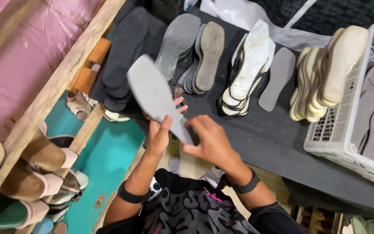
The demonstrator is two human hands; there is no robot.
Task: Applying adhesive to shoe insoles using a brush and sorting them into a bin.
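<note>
Both hands hold up one grey shoe insole (152, 90), tilted, over the near edge of a black-covered table (273, 138). My left hand (160, 132) grips its lower end from the left, thumb pressed on the face. My right hand (211, 139) pinches the same narrow end from the right. Each wrist wears a black band. On the table behind the insole lie overlapping stacks of soles: black ones (126, 52), grey ones (179, 41), a tan-grey stack (208, 54) and a white-topped stack (249, 65).
A single grey insole (277, 78) lies beside cream soles standing on edge (325, 73). A white plastic basket (347, 130) at the right holds grey insoles. To the left, wooden rails (57, 86) and pink sheeting; finished sandals (40, 173) rest on a teal shelf.
</note>
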